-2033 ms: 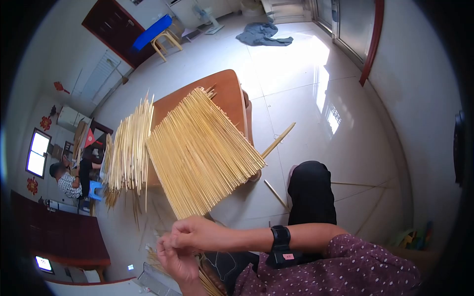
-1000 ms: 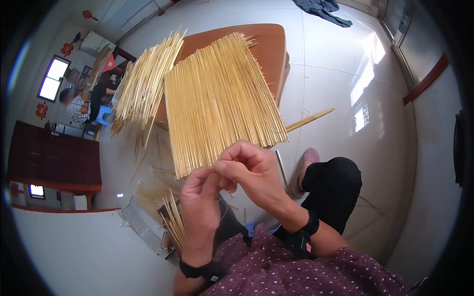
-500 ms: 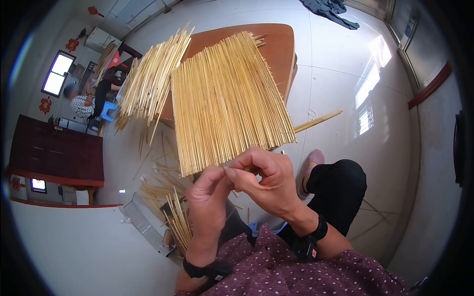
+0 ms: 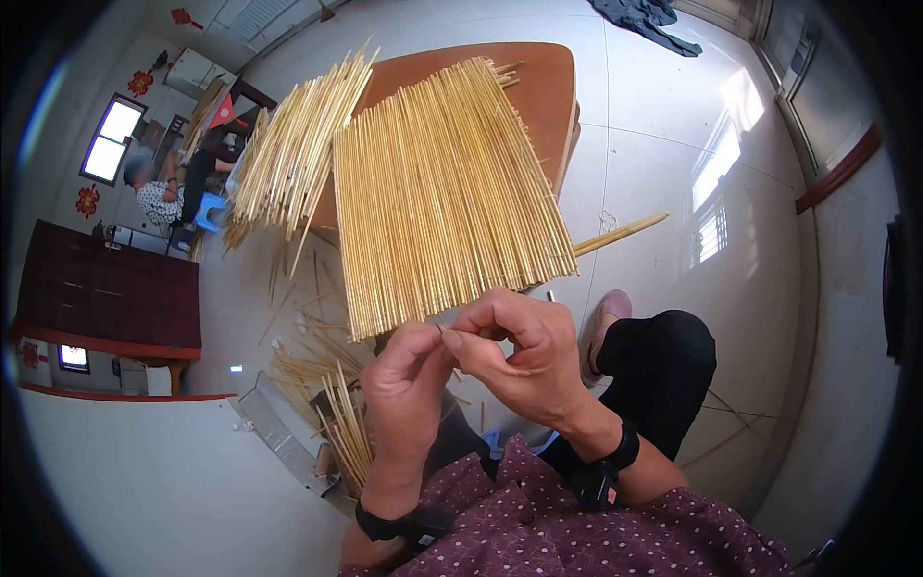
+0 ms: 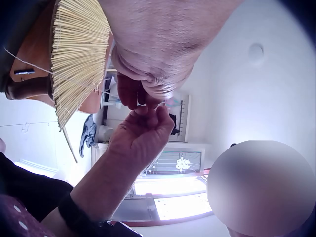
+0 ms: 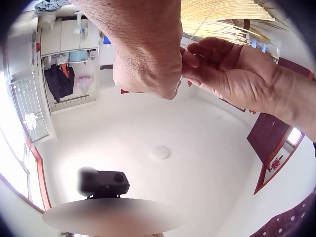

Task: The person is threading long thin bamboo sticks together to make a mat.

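In the head view my left hand [image 4: 404, 375] and right hand [image 4: 524, 351] meet fingertip to fingertip just in front of a mat of straw-coloured sticks [image 4: 433, 202]. Each hand pinches with thumb and forefinger. A thin dark sliver shows between the fingertips, too fine to name. A pale thread [image 6: 203, 24] runs to the pinched fingers in the right wrist view. The left wrist view has a length of thread [image 5: 29, 64] crossing the mat's side. The mat lies on a brown table [image 4: 553, 91], its stick ends lined up at the near edge.
Loose sticks [image 4: 298, 144] are heaped at the table's left side. More sticks [image 4: 346, 423] stand beside my left forearm, with scraps on the floor. A thicker stick [image 4: 625, 234] juts out right of the mat. Another person [image 4: 159, 202] sits far left near a blue stool [image 4: 209, 212].
Since two seconds ago both hands have come up together to the mat's near edge, and the head view has shifted. Over the last half second the fingertips stay pinched, almost still.
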A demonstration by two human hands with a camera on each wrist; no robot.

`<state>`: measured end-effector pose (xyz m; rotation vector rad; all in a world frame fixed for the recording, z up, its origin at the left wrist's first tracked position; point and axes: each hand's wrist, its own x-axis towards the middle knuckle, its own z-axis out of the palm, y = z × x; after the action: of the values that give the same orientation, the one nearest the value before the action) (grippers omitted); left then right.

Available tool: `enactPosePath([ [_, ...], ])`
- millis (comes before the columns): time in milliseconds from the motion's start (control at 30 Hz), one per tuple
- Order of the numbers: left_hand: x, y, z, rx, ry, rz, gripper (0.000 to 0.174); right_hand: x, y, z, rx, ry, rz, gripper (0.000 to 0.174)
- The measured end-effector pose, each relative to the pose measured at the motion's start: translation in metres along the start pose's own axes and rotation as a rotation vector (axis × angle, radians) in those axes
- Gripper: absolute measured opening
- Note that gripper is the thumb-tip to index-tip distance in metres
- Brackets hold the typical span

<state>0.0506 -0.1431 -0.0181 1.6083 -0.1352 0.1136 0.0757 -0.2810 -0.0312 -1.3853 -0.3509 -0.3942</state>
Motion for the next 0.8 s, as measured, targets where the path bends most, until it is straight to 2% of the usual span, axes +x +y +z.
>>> enactPosePath([
  [800, 0.0005, 0.0006, -0.0055, 0.143, -0.005, 0.089, 0.011, -0.0015, 0.0025, 0.0021, 0.011, -0.015, -0.006, 0.009],
])
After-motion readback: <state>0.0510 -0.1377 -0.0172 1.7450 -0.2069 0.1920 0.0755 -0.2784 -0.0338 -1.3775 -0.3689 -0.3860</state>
